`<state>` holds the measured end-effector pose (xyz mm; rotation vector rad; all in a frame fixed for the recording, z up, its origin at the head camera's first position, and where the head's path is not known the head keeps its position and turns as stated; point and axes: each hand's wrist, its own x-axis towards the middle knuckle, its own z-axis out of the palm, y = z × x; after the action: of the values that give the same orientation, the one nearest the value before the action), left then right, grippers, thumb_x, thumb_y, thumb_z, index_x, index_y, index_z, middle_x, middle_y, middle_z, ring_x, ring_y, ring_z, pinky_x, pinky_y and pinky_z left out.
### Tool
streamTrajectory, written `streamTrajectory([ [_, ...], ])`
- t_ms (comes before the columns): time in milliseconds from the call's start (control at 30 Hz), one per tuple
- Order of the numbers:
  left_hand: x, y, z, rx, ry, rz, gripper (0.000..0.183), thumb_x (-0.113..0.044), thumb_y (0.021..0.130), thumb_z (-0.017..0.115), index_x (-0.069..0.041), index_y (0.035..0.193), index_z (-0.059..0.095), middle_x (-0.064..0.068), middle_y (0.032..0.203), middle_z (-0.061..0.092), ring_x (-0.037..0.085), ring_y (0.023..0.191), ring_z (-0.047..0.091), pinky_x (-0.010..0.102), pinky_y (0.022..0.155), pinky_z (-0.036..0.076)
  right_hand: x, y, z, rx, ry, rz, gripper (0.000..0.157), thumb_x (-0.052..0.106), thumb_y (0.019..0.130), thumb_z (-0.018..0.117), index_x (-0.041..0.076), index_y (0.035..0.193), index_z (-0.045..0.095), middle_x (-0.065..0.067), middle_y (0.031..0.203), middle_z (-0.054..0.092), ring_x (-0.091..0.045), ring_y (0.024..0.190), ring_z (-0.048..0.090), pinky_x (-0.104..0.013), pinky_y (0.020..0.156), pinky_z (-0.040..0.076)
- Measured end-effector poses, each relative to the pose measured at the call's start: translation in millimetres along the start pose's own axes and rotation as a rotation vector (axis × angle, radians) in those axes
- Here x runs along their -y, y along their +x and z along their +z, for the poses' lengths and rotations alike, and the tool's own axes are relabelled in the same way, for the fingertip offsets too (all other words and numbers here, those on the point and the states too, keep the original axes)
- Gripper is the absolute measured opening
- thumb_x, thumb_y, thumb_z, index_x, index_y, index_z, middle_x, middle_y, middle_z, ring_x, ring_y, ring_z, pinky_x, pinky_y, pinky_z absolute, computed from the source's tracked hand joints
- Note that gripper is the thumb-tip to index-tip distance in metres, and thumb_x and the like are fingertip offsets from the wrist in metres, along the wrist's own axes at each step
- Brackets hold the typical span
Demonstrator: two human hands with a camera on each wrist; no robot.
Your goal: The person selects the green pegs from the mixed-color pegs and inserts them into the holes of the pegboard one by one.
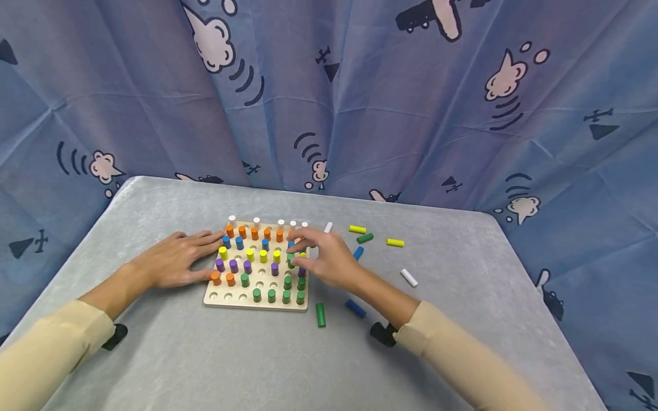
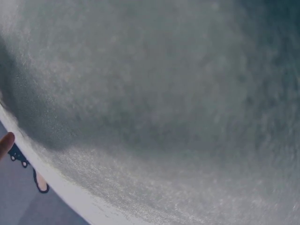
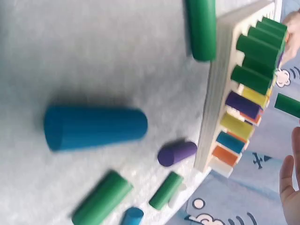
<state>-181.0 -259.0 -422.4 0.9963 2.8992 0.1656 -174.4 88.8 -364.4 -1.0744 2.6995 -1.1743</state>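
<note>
A wooden pegboard (image 1: 236, 302) lies on the table, with rows of white, orange, blue, yellow, purple and green pegs standing in it. My right hand (image 1: 331, 257) is over the board's right side and pinches a green peg (image 1: 291, 261) between thumb and fingertips. In the right wrist view that green peg (image 3: 287, 105) shows above the standing pegs, beside my fingers (image 3: 287, 176). My left hand (image 1: 175, 260) lies with fingers spread along the board's left edge, thumb near an orange peg (image 1: 216, 278). The left wrist view catches only one fingertip (image 2: 6, 141).
Loose pegs lie right of the board: a blue peg (image 1: 356, 308), a green peg (image 1: 321, 315), a white peg (image 1: 409, 278), a yellow peg (image 1: 395, 242) and several more. A purple peg (image 3: 177, 153) lies near the board's side. Behind the grey table (image 1: 462, 319) hangs a blue curtain (image 1: 380, 114).
</note>
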Motion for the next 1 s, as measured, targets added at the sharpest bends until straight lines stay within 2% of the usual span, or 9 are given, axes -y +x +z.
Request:
streamTrajectory([
  [200, 0.2, -0.8, -0.2, 0.001, 0.013, -0.016, 0.077, -0.062, 0.096, 0.050, -0.008, 0.150, 0.045, 0.008, 0.160, 0.034, 0.037, 0.140, 0.040, 0.061, 0.101, 0.038, 2, 1, 13.2, 0.036, -0.002, 0.037, 0.040, 0.007, 0.082, 0.082, 0.006, 0.119, 0.067, 0.002, 0.097, 0.077, -0.015, 0.105, 0.069, -0.036, 0.098, 0.049],
  [467, 0.5, -1.3, 0.5, -0.002, 0.001, -0.009, 0.077, -0.062, 0.097, 0.049, -0.007, 0.150, 0.045, 0.009, 0.159, 0.034, 0.038, 0.140, 0.039, 0.062, 0.101, 0.038, -2, 3, 26.6, 0.027, 0.031, -0.004, 0.038, 0.006, 0.082, 0.081, 0.003, 0.117, 0.067, -0.001, 0.095, 0.077, -0.018, 0.102, 0.070, -0.040, 0.087, 0.054],
  [733, 1.7, -1.0, 2.7, -0.009, -0.009, -0.006, 0.076, -0.060, 0.096, 0.051, -0.007, 0.150, 0.044, 0.009, 0.160, 0.034, 0.038, 0.141, 0.039, 0.062, 0.101, 0.038, -1, 2, 37.6, 0.041, 0.064, 0.024, 0.034, 0.006, 0.083, 0.081, 0.003, 0.114, 0.068, -0.001, 0.095, 0.077, -0.015, 0.097, 0.072, -0.033, 0.079, 0.055],
  [1000, 2.4, -0.4, 4.2, -0.020, -0.006, -0.003, 0.077, -0.061, 0.096, 0.051, -0.007, 0.150, 0.043, 0.009, 0.160, 0.033, 0.038, 0.140, 0.039, 0.062, 0.101, 0.038, -1, 2, 43.7, 0.085, 0.089, 0.069, 0.032, 0.007, 0.085, 0.078, 0.005, 0.115, 0.068, 0.000, 0.097, 0.077, -0.012, 0.096, 0.071, -0.035, 0.081, 0.057],
])
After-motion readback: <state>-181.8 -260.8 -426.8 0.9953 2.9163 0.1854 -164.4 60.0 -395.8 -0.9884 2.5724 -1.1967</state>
